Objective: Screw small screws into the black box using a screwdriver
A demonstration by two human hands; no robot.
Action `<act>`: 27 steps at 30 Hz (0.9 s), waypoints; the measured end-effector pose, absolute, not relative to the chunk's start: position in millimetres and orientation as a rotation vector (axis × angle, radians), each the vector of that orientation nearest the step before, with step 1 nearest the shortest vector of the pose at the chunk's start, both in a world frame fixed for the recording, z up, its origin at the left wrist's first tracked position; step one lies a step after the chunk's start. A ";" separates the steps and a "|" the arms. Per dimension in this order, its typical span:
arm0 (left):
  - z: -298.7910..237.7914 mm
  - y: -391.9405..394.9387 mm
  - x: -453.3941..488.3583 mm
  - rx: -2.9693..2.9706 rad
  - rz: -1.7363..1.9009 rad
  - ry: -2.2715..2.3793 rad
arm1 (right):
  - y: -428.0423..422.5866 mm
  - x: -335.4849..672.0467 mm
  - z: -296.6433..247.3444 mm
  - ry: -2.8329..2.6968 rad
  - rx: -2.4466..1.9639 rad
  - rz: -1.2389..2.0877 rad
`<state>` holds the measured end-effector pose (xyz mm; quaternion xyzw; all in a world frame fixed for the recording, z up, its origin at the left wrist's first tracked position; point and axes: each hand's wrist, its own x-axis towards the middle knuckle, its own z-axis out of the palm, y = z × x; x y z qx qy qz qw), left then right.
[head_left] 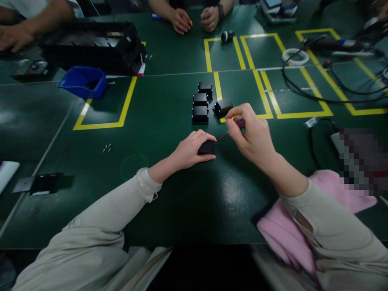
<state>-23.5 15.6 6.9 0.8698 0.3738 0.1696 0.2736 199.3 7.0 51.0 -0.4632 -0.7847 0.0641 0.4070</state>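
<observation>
A small black box (207, 148) rests on the green table, gripped between the thumb and fingers of my left hand (192, 148). My right hand (250, 131) is closed round the dark handle of a screwdriver (223, 137). Its thin shaft slants down to the left, and the tip meets the box's upper right corner; a screw there is too small to make out. Beyond my hands stand several similar black boxes (200, 112) in a short column, and one more black box (223, 106) sits turned at an angle beside them. Several tiny screws (107, 148) lie loose to the left.
A blue bin (87, 82) and a long black rack (97, 46) stand at the back left. Pink cloth (285, 230) lies under my right forearm. Black cable (303, 91) loops across the right side. A co-worker's hands (194, 19) rest at the far edge.
</observation>
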 end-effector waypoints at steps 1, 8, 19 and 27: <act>7.1 15.6 -23.3 2.341 0.454 1.004 | 6.9 199.5 51.4 -1.982 -1.165 0.168; 7.5 16.2 -23.3 2.336 0.447 1.006 | 6.0 199.5 51.0 -1.960 -1.142 0.163; 7.1 15.6 -23.1 2.337 0.448 1.009 | 9.0 203.1 49.4 -1.964 -1.072 0.150; 5.9 16.2 -23.6 2.349 0.474 0.990 | 9.5 203.5 46.4 -1.966 -1.101 0.140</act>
